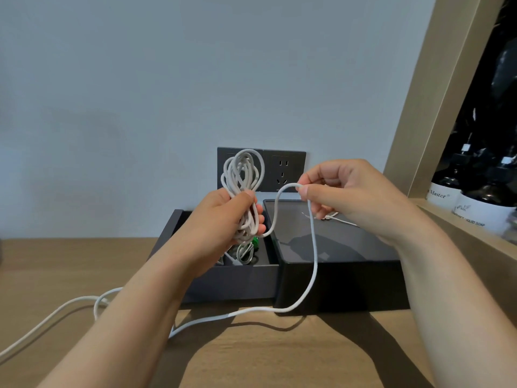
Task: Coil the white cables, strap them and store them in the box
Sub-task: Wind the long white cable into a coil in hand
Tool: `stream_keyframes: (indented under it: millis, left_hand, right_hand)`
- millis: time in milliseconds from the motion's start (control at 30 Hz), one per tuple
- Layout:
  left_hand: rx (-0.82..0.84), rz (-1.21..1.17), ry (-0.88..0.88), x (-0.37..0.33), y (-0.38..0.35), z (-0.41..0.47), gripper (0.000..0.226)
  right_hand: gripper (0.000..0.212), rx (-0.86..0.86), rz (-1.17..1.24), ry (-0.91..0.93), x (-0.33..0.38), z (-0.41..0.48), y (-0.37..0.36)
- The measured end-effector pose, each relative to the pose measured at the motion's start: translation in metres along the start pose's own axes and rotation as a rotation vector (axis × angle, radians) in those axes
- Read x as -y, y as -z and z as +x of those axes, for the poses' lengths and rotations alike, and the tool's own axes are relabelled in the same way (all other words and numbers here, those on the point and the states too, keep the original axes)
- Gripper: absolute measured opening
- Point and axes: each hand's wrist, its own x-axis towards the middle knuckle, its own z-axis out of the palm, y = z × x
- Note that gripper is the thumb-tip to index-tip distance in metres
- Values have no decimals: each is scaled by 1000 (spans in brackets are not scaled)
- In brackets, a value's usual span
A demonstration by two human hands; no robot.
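The left grip curls round the coiled white cable, just above the open black box. The right grip pinches the cable's loose run, which trails down onto the tabletop.

Your left hand grips a bundle of white cable loops upright above the open dark box. Your right hand pinches the loose run between thumb and forefinger. From there the run drops past the box lid and trails left across the wooden table. A smaller coiled cable lies inside the box.
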Motion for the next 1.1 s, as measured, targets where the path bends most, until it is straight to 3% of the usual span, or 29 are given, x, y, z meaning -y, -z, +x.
stream_keyframes:
  millis: [233,833,1100]
  left_hand:
    - [163,73,32,0,-3,-4,29]
    - [279,108,11,0,-13,-10,19]
    - [32,113,-73,7,-13,-3,24]
  right_hand:
    - [5,-48,-101,102,5,0,-6]
    - [9,-258,-206,162,0,2,-10]
    - [5,-154,-106,28,0,0,-1]
